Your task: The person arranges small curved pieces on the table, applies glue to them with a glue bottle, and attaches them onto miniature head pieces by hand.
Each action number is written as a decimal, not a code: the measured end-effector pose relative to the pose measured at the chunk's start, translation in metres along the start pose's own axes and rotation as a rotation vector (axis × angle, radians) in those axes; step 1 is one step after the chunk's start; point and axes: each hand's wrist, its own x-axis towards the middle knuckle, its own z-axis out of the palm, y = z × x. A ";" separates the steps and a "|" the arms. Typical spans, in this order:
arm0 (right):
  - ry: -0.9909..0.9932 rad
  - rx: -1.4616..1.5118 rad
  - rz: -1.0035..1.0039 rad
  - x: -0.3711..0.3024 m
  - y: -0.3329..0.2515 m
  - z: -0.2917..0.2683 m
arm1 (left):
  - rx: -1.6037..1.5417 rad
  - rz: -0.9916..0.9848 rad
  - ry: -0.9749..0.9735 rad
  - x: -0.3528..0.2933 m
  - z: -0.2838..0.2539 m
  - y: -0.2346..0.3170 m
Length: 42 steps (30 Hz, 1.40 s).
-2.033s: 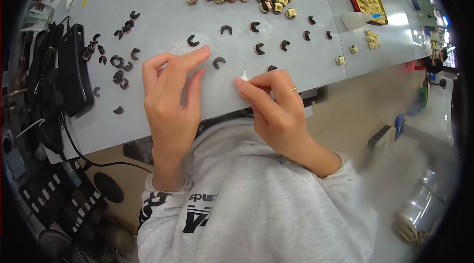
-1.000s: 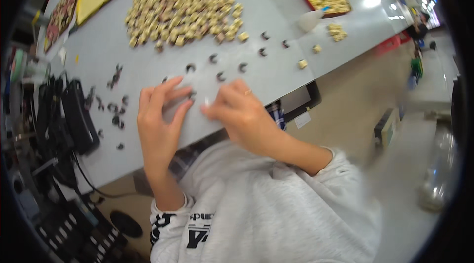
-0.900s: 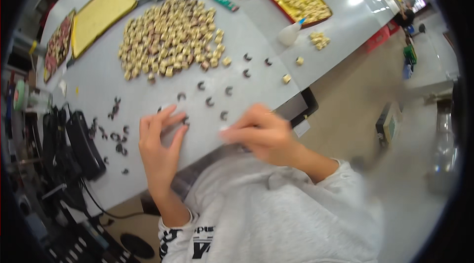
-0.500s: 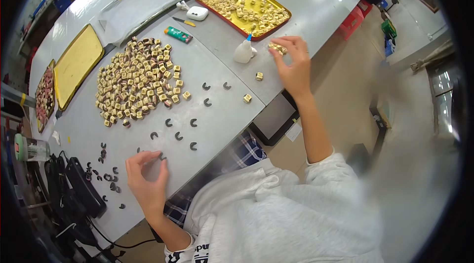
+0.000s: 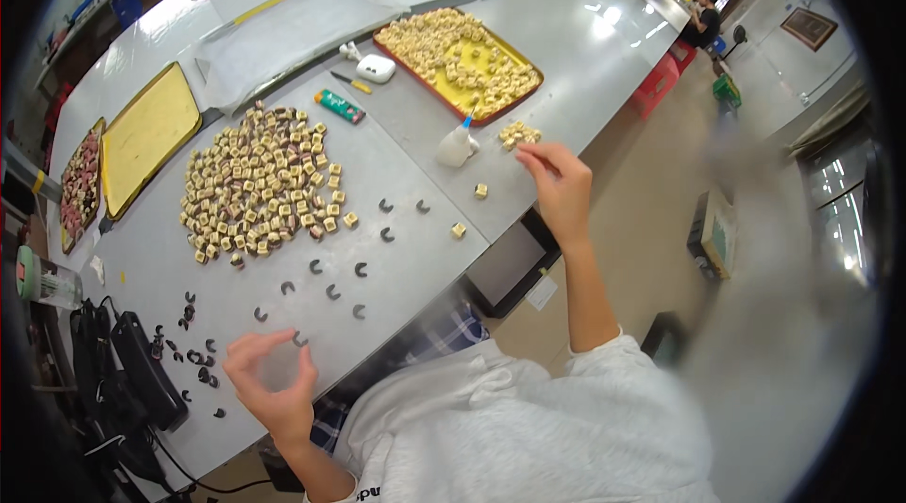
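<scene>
Our right hand [image 5: 559, 184] reaches with pinched fingertips to the small pile of cubes [image 5: 520, 134] near the tabletop [image 5: 415, 267] edge; whether it grips one, we cannot tell. Our left hand [image 5: 274, 380] hovers half-open, empty, beside dark curved pieces [image 5: 326, 291]. We judge this the fetching step; next needs a careful pinch.

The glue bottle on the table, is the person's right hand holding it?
No. The right hand hovers by a small pile of cubes near the table edge, while the glue bottle stands apart to its left, untouched.
</scene>
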 end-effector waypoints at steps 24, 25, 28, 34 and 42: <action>-0.616 0.771 0.173 -0.087 -0.125 0.040 | -0.254 0.155 0.003 -0.012 0.026 0.017; -0.599 0.846 0.317 -0.090 -0.132 0.039 | -0.264 0.176 -0.006 -0.010 0.028 0.017; -0.603 0.916 0.325 -0.099 -0.131 0.046 | -0.298 0.211 -0.020 -0.007 0.029 0.016; -0.754 0.951 0.598 -0.102 -0.129 0.050 | -0.322 0.212 -0.003 -0.006 0.032 0.015; -0.820 1.030 0.701 -0.113 -0.134 0.055 | -0.344 0.203 -0.011 -0.007 0.030 0.016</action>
